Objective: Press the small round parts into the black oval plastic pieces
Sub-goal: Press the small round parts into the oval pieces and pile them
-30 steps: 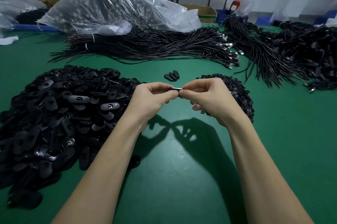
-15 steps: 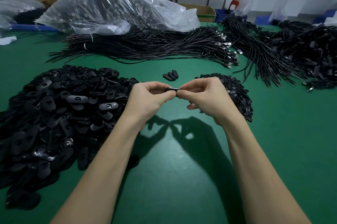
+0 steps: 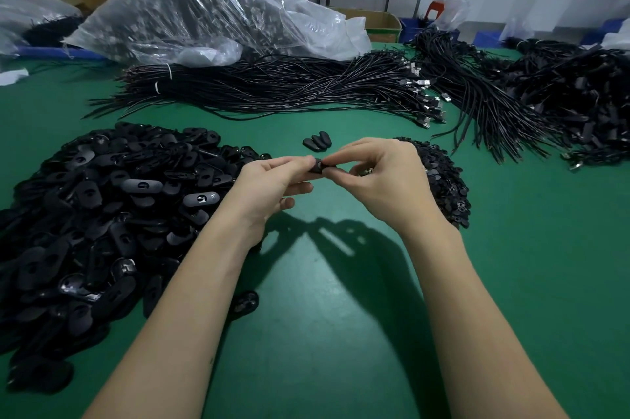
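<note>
Oval piece (image 3: 318, 166) is pinched between fingers of left hand (image 3: 269, 181) and right hand (image 3: 381, 179); pressing step judged underway; firm squeeze is called for next.

black oval piece (image 3: 318, 166) mostly hidden between fingertips, small round part unseen, oval pile (image 3: 95, 214) cut off at left edge
</note>
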`<act>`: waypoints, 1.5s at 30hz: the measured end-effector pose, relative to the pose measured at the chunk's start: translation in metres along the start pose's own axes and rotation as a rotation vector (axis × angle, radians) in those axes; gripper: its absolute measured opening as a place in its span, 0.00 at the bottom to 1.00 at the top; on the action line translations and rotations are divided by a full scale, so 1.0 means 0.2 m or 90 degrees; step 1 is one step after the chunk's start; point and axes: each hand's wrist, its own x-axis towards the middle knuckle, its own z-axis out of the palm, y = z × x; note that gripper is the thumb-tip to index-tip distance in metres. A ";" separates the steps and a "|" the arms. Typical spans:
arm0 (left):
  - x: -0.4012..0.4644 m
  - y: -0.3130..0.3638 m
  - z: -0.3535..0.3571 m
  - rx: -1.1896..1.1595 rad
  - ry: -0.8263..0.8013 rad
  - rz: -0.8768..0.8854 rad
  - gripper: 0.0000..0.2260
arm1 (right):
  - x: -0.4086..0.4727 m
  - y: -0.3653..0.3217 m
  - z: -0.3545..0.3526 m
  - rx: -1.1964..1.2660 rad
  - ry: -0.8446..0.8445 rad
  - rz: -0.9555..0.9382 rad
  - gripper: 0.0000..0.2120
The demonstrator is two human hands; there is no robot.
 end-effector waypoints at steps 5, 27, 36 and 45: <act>-0.01 0.01 0.01 -0.039 -0.006 -0.026 0.05 | 0.01 -0.01 0.02 -0.002 0.035 0.014 0.03; -0.01 -0.01 0.08 -0.178 0.038 -0.061 0.06 | -0.01 -0.05 0.12 -0.091 0.179 -0.015 0.05; -0.03 -0.01 0.12 -0.040 0.097 0.095 0.04 | 0.01 -0.06 0.07 0.299 0.105 0.213 0.02; -0.03 0.02 0.09 -0.051 0.072 0.056 0.07 | 0.00 -0.03 -0.03 0.419 0.036 0.261 0.03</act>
